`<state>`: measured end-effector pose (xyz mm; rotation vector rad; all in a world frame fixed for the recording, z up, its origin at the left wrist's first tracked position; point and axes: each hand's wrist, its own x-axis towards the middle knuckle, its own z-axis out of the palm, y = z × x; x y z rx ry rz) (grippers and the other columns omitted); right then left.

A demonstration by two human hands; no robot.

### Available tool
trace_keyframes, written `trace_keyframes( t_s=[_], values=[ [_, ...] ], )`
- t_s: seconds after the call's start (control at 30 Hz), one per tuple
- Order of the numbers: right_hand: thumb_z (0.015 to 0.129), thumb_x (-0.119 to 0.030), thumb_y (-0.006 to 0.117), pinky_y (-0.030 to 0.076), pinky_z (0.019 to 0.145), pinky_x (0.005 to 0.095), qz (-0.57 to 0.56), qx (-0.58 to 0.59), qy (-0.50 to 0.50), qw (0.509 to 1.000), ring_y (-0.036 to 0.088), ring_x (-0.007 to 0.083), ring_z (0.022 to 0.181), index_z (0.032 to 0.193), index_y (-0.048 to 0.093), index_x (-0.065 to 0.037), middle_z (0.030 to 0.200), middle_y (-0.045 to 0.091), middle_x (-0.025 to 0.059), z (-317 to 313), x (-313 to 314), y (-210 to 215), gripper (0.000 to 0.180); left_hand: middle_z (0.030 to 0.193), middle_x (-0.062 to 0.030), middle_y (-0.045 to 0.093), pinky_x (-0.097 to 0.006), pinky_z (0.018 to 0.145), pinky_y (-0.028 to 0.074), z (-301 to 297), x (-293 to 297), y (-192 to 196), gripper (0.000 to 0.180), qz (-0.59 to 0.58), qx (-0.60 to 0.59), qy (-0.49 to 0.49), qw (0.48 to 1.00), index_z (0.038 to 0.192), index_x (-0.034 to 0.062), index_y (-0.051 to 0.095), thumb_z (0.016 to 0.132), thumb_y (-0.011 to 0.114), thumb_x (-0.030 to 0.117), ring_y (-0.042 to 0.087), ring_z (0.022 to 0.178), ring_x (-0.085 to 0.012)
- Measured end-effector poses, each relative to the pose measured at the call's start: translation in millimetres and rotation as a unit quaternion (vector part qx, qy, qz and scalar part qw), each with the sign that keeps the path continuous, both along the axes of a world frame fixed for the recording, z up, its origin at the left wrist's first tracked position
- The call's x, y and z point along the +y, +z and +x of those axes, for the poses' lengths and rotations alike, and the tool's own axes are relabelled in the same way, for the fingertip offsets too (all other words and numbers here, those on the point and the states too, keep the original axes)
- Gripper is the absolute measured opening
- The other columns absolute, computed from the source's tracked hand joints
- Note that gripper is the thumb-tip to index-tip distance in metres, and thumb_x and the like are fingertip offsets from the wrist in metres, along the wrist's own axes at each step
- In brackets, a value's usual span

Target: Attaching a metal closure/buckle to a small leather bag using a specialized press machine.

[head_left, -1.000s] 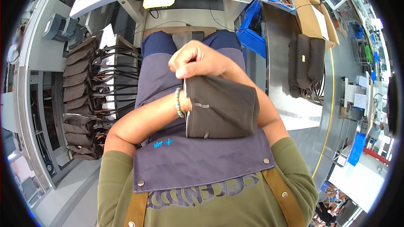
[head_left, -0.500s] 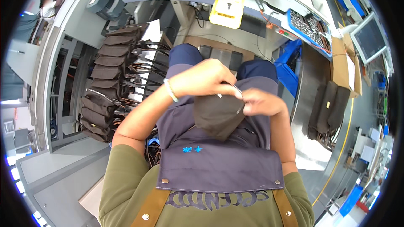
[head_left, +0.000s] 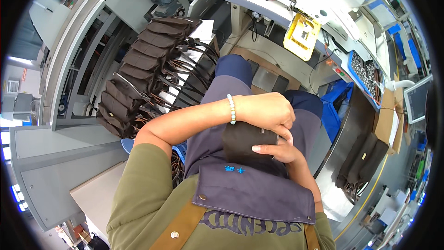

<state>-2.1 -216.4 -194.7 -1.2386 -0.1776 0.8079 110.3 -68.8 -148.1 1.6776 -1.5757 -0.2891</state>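
**Head view: both hands closed on a dark pouch over the lap**

Head view shows the person seated, looking down at the lap. The left hand (head_left: pixel 266 111) lies over the top of a dark brown pouch (head_left: pixel 245 141), fingers curled down across its upper edge and closed on it. The right hand (head_left: pixel 277 150) comes up from below, its thumb pressed flat on the pouch's lower right face; the other fingers are hidden behind the pouch, so this hand also holds it. The pouch sits between the two hands, over the lap and just above the top edge of the grey-blue apron (head_left: pixel 259 194).

A pale bead bracelet (head_left: pixel 231 109) circles the left wrist, just left of the grip.

Well left of the grip, a stack of similar dark pouches (head_left: pixel 143 71) with straps hangs in rows beside a grey rack. Above and right of the grip, a yellow tag (head_left: pixel 303 36) hangs from the edge of the work table. Further right, a blue tray (head_left: pixel 365 71) holds small metal parts. Right and below the grip, more dark pieces (head_left: pixel 363 159) lie on a metal surface.
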Motion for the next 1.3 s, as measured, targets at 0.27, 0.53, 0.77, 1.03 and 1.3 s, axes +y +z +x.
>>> trace_keyframes(
  t_s=[0.27, 0.53, 0.77, 1.03, 1.3],
  values=[
    [0.075, -0.003, 0.074, 0.044, 0.105, 0.0350, -0.034, 0.091, 0.031, 0.995, 0.054, 0.0231, 0.126, 0.132, 0.054, 0.007, 0.132, 0.059, 0.0141, -8, -1, -15, 0.061, 0.050, -0.0103, 0.050, -0.040, 0.048, 0.038, 0, 3, -3, 0.057, 0.061, -0.021, -0.036, 0.997, 0.055, 0.0056, 0.052, 0.086, 0.069, 0.050, 0.050, 0.049, -0.0328],
    [0.088, -0.016, 0.071, 0.049, 0.085, 0.0264, 0.000, 0.118, 0.048, 0.992, 0.061, 0.0124, 0.101, 0.117, 0.066, 0.004, 0.111, 0.066, 0.0077, -5, 7, -11, 0.036, 0.062, -0.0111, 0.055, -0.043, 0.054, 0.042, 2, 11, 6, 0.048, 0.078, -0.045, -0.014, 0.996, 0.060, 0.0032, 0.057, 0.087, 0.070, 0.040, 0.057, 0.061, -0.0333],
    [0.092, -0.033, 0.069, 0.040, 0.064, 0.0240, 0.088, 0.081, 0.080, 0.990, 0.051, 0.0051, 0.077, 0.099, 0.073, -0.002, 0.075, 0.052, -0.0019, -4, 27, -26, 0.031, 0.053, -0.0115, 0.042, -0.040, 0.048, 0.035, -4, 12, 8, 0.052, 0.084, 0.053, 0.012, 0.995, 0.056, 0.0043, 0.046, 0.077, 0.080, 0.038, 0.044, 0.049, -0.0323],
    [0.100, -0.016, 0.057, 0.055, 0.085, 0.0318, -0.002, -0.186, -0.211, 0.960, 0.066, 0.0161, 0.101, 0.115, 0.065, 0.000, 0.113, 0.069, 0.0093, 69, -131, -6, 0.023, 0.050, -0.0048, 0.038, -0.033, 0.045, 0.027, 20, 46, -10, 0.048, 0.004, 0.214, 0.194, 0.957, 0.058, -0.0011, 0.042, 0.094, 0.066, 0.021, 0.035, 0.044, -0.0113],
    [0.091, -0.015, 0.063, 0.052, 0.082, 0.0374, -0.569, -0.366, -0.486, 0.553, 0.068, 0.0319, 0.090, 0.104, 0.073, -0.002, 0.099, 0.071, 0.0186, 193, -353, 5, 0.022, 0.047, -0.0017, 0.036, -0.030, 0.045, 0.022, 23, 45, -33, 0.069, -0.114, 0.331, 0.202, 0.915, 0.052, 0.0030, 0.037, 0.102, 0.051, 0.048, 0.032, 0.043, -0.0112]
  ],
)
